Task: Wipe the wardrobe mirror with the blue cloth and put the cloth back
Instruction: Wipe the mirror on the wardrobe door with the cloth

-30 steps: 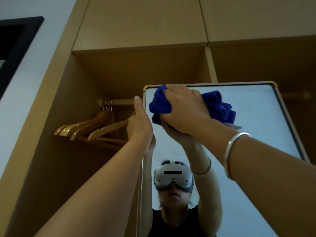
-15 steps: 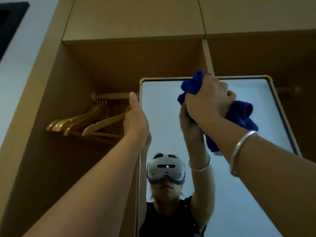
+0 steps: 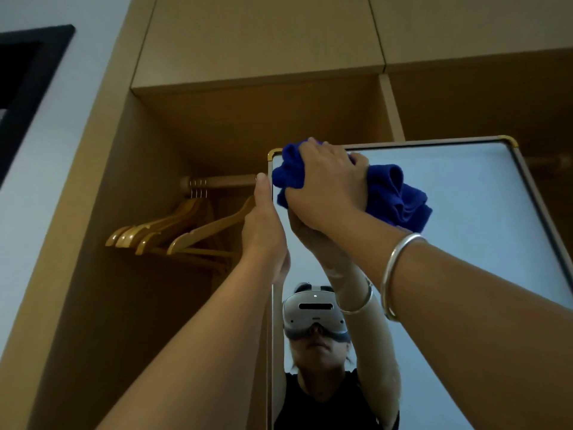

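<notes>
Right hand (image 3: pixel 325 187) gripped bunched blue cloth (image 3: pixel 393 197) against mirror (image 3: pixel 465 206) top-left corner. Left hand (image 3: pixel 263 231) clasped mirror's left edge. Wooden hangers (image 3: pixel 173 228) hung on rail (image 3: pixel 223 181) beside.

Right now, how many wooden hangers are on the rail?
4 that I can tell apart. Three hangers bunch together at the rail's left end; a fourth hanger hangs further right, its hook behind the left hand. More may be hidden behind it.
</notes>
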{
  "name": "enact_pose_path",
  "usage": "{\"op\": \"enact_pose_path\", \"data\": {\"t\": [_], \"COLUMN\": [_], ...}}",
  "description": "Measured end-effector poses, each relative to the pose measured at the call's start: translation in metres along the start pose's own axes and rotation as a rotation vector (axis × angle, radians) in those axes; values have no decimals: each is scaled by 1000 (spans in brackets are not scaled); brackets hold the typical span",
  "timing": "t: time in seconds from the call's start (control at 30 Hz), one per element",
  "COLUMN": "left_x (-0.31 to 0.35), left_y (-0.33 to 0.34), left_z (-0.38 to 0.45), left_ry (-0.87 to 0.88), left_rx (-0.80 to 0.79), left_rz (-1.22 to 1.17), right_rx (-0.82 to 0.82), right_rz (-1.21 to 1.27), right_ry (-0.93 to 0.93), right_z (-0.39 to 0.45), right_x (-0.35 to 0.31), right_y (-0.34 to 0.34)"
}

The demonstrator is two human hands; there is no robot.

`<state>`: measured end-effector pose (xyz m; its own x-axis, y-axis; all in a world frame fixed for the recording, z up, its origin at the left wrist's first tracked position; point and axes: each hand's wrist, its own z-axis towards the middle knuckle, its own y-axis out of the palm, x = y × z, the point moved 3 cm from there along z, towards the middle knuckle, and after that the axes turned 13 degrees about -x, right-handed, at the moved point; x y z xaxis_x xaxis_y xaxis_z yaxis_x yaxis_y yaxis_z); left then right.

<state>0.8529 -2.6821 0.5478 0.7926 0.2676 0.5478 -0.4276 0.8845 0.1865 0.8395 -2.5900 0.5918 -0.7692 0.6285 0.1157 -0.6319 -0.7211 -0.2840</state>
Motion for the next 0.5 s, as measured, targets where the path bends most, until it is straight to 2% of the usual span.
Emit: {"op": "enact_pose_path", "data": {"t": [0.13,0.23,0.4,0.5], "left_x": [-5,-2,-3,-1], "left_y": [1,-1,-8,-8], "left_z": [-2,-2,-11,-12], "left_ry": [49,35,-56,-69], "left_rx": [-25,-180,-304,-323], "left_rz": [-218,-146,-94,-84], "right_rx": [-82,-136,-128,-203], "right_rz": [45,59,-70,-43], "right_ry": [-109,-182,-239,-297], "right_z": [4,-9,-51,-46], "right_x": [-5,-9,-19,-11], "right_y": [-8,-6,18,8]}}
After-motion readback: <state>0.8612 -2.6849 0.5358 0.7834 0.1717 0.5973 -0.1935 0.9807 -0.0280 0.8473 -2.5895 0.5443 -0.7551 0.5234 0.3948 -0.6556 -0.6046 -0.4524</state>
